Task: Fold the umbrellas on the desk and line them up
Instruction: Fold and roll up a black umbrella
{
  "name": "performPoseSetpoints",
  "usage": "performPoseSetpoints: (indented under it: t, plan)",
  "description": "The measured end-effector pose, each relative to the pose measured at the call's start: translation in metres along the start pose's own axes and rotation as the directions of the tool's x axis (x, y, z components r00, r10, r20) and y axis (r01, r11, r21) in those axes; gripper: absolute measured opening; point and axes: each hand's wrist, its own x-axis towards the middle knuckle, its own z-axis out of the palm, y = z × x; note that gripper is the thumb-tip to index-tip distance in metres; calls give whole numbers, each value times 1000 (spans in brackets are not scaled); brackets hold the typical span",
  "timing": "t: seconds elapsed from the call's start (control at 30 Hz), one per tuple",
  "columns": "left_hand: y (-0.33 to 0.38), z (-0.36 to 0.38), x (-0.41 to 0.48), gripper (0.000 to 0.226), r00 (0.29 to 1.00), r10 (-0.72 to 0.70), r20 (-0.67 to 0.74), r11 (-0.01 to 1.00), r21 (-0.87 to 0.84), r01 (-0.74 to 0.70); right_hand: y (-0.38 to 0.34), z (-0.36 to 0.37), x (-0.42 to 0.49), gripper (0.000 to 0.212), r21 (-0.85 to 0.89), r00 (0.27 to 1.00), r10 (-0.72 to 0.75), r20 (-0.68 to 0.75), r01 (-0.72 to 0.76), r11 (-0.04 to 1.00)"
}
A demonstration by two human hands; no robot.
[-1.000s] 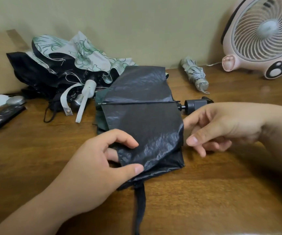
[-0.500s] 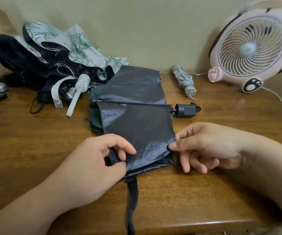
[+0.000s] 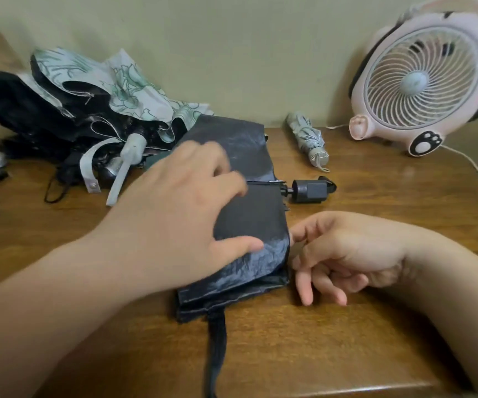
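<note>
A black folding umbrella (image 3: 256,216) lies in the middle of the brown wooden surface (image 3: 381,334), its canopy spread in flat, creased layers. Its long axis runs left to right: the thin shaft comes out at the right edge and ends in a black plastic handle (image 3: 309,191), which points right. A black strap (image 3: 217,351) trails from the near edge toward the viewer.

The left hand (image 3: 180,216) lies across the canopy from the left, its grip wide and holding nothing, with fingers spread over the fabric and the thumb flat on the near part. Its fingertips are blurred. The right hand (image 3: 347,254) rests on the surface just beside the canopy's right edge, fingers loosely curled. Thumb and forefinger meet that edge, but I cannot tell whether its grip pinches the fabric.

Behind, near the wall, a small rolled grey patterned umbrella (image 3: 306,139) lies with its long axis front to back, cap end toward the viewer. A heap of unfolded black and white floral umbrellas (image 3: 102,110) sits at the back left. A pink and white desk fan (image 3: 421,79) stands at the back right.
</note>
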Motion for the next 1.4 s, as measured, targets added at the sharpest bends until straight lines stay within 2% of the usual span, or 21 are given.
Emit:
performPoseSetpoints:
  t: [0.07,0.13,0.2,0.33,0.53,0.7,0.8,1.0,1.1,1.17,1.27,1.4]
  plan:
    - [-6,13,21,93,970,53,235,998,14,-58,0,3,0,22,-10,1000,6,-28,-6,1000]
    - [-10,34,28,101,899,61,433,996,32,-83,-1,4,1,18,-33,999,8,-43,-10,999]
    - [-13,53,20,101,849,82,522,994,15,-105,0,4,1,20,-59,998,16,-60,-20,998]
    - [-15,64,5,86,847,102,521,995,-64,-80,1,2,0,24,-80,998,27,-65,-32,996]
    - [-14,69,6,97,872,114,477,993,-73,-89,0,3,0,14,-99,998,-32,-50,27,995]
    - [-17,69,5,102,879,147,455,988,-114,-106,4,6,-3,13,-219,987,-141,-79,121,968]
    - [-18,68,4,108,880,160,448,985,-132,-112,4,7,-5,9,-268,985,-137,-106,105,958]
    - [-19,68,3,114,868,164,469,985,-132,-115,3,5,-4,13,-408,951,-163,-261,45,912]
    - [-20,67,2,114,864,166,476,985,-129,-119,2,2,-6,9,-378,953,-118,-280,3,926]
    - [-19,68,1,112,865,169,472,984,-124,-125,1,3,-8,6,-336,957,-123,-264,28,941]
    - [-19,68,2,107,867,171,467,985,-107,-137,2,7,-8,12,-303,954,-192,-233,116,946]
    - [-20,69,3,103,873,223,434,974,-135,-182,3,8,-4,23,-269,910,-294,-293,216,938]
